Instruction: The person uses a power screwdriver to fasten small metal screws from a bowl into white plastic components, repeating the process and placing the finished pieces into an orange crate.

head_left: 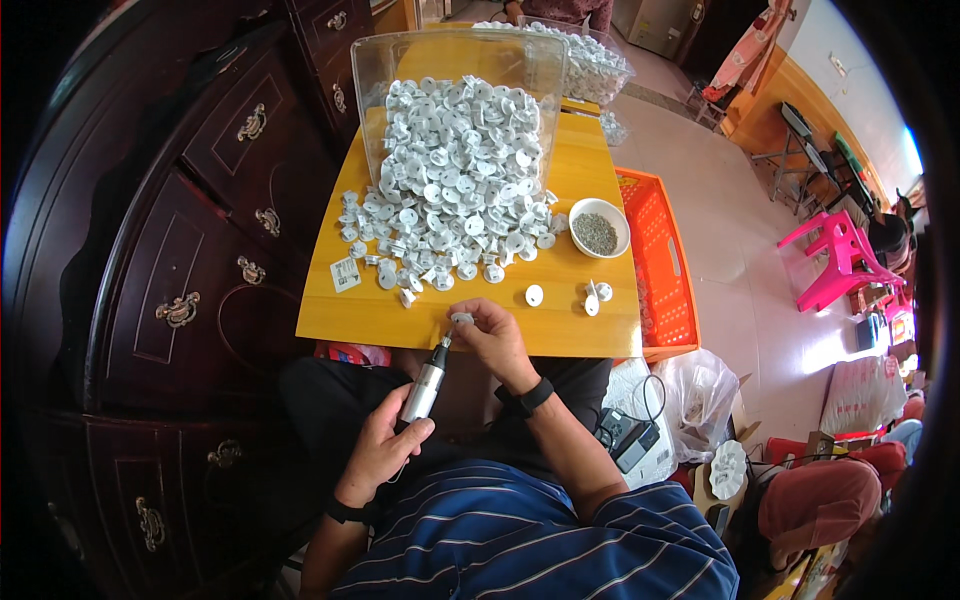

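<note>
My left hand [378,448] is wrapped round a silver and black electric screwdriver [424,392], whose tip points up toward the table's front edge. At that tip, my right hand [500,347] pinches a small round white plastic part [462,318]. The fingers partly cover the part, and I cannot tell whether the tip touches it. Beyond both hands lies a large heap of similar white parts [450,170], spilling out of a clear plastic bin [361,85]. A white bowl [573,213] of small grey metal pieces [596,234], probably screws, stands to the right.
One loose white part [534,295] and a small cluster [592,303] lie on the yellow table [345,315]. An orange crate [682,285] stands against its right side. Dark wooden drawers [225,150] line the left. Across the table, a person [570,10] sits behind another full bin [590,65].
</note>
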